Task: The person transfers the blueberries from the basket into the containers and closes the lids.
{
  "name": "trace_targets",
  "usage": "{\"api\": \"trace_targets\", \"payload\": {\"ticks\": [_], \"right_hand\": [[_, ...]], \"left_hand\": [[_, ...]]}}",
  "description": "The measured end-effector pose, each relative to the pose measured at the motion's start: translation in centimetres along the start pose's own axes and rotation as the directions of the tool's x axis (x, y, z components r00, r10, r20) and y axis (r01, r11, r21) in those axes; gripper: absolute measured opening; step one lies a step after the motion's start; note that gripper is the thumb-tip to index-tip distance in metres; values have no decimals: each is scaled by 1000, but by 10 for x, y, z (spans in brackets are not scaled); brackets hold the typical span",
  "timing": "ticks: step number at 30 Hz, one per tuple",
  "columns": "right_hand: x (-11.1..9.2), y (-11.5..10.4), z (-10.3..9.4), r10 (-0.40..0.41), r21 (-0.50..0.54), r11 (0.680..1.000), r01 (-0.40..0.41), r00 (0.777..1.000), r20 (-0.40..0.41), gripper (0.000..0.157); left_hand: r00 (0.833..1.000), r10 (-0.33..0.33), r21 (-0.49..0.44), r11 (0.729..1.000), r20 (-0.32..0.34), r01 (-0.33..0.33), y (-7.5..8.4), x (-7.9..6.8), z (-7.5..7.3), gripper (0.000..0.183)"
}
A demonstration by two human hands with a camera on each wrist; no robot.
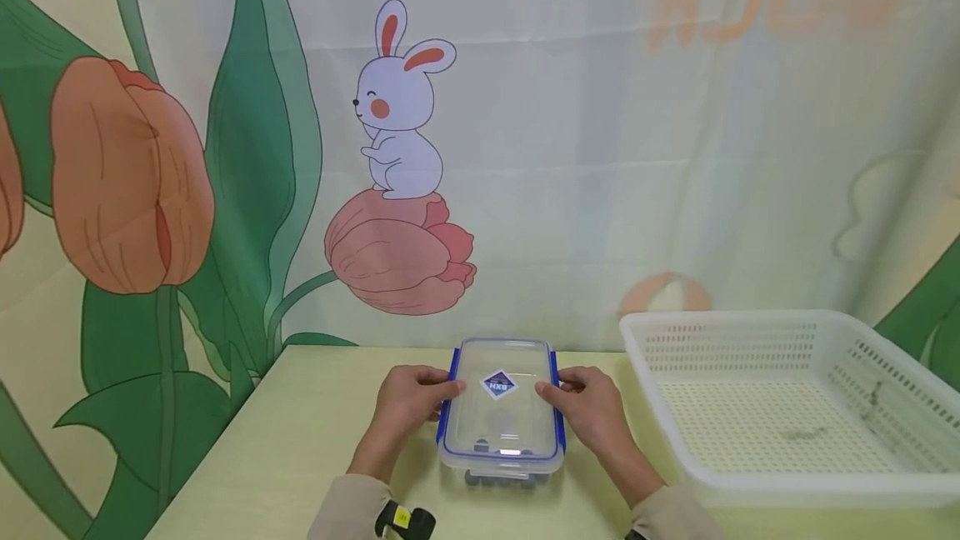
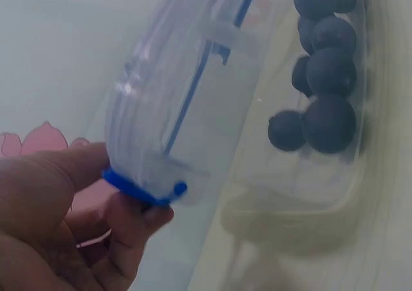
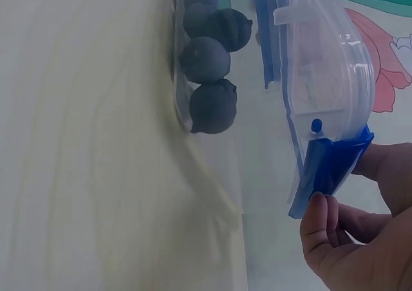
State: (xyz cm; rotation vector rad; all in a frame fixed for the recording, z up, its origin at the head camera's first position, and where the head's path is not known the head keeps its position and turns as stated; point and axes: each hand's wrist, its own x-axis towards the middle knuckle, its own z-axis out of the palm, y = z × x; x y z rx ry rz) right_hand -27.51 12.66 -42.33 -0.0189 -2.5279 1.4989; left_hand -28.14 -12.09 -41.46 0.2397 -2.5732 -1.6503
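Note:
Both hands hold a clear plastic lid (image 1: pixel 480 432) with blue edging, a blue and white label and blue side clips. My left hand (image 1: pixel 408 402) pinches its left edge, thumb on top; in the left wrist view the fingers are at a blue clip (image 2: pixel 138 189). On the opposite edge my right hand (image 1: pixel 592 411) pinches the lid likewise, beside a hanging clip (image 3: pixel 335 162). The lid is raised off a clear container (image 2: pixel 257 168) on the table. Several dark blue round fruits (image 2: pixel 329 72), looking like blueberries, lie along the container's near side.
To the right stands a large white perforated plastic basket (image 1: pixel 780 486). The pale table (image 1: pixel 300 440) ends at a hanging curtain (image 1: pixel 540 148) printed with tulips and a rabbit, just behind the lid. A small black device (image 1: pixel 405 521) sits at the left sleeve.

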Motion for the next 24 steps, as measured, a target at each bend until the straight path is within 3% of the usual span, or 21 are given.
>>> {"api": "trace_targets", "payload": {"ticks": [8,17,21,24], "right_hand": [[0,-1,2,-33,-23,999,33,999,1,49],[1,2,1,-26,-51,998,28,999,38,56],[2,0,2,-110,-132,985,115,993,47,55],[1,-3,3,-199,-222,954,201,980,29,52]], "left_hand": [[1000,18,28,999,-13,-18,4,-3,-2,30],[1000,21,14,1000,1,-21,-9,-1,-2,38],[997,73,136,988,-22,-69,-10,-4,-4,45],[985,163,270,952,-59,-142,-7,-5,-6,52]]}}
